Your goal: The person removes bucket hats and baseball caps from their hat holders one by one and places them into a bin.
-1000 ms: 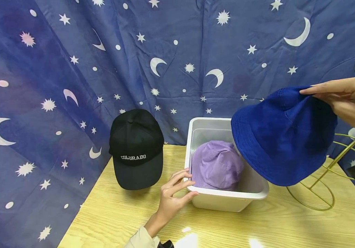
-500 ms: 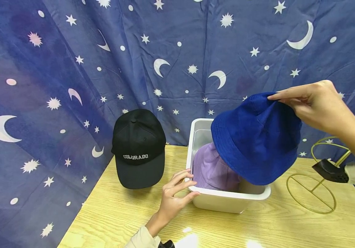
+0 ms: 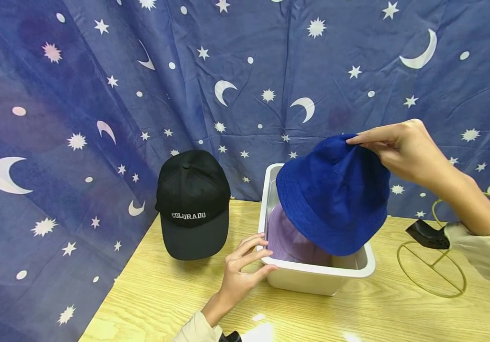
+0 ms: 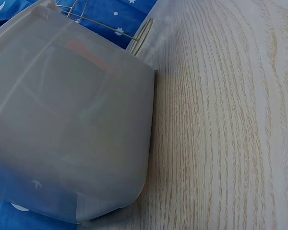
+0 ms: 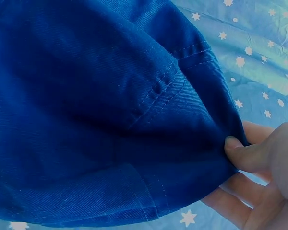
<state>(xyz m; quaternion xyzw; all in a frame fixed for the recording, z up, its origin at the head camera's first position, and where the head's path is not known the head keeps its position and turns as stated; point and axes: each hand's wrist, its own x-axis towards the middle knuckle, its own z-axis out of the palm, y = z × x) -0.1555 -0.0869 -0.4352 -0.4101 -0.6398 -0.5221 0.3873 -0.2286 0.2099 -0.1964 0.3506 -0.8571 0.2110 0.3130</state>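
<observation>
My right hand pinches the crown of a blue bucket hat, which hangs brim-down over a white plastic bin. In the right wrist view, the thumb presses the gathered blue cloth against the fingers. Inside the bin lies a light purple hat, partly hidden by the blue one. My left hand holds the bin's near left corner, fingers at the left rim and thumb at the front rim. The left wrist view shows the bin's outer wall but no fingers.
A black cap lettered COLORADO is held up at the bin's left. To the right, a gold wire stand is partly hidden by the right forearm. Behind the wooden table hangs a blue curtain with moons and stars.
My right hand has carried the blue hat left, from above the wire stand's side to over the bin, covering much of the purple hat. My left hand has stayed at the bin's corner.
</observation>
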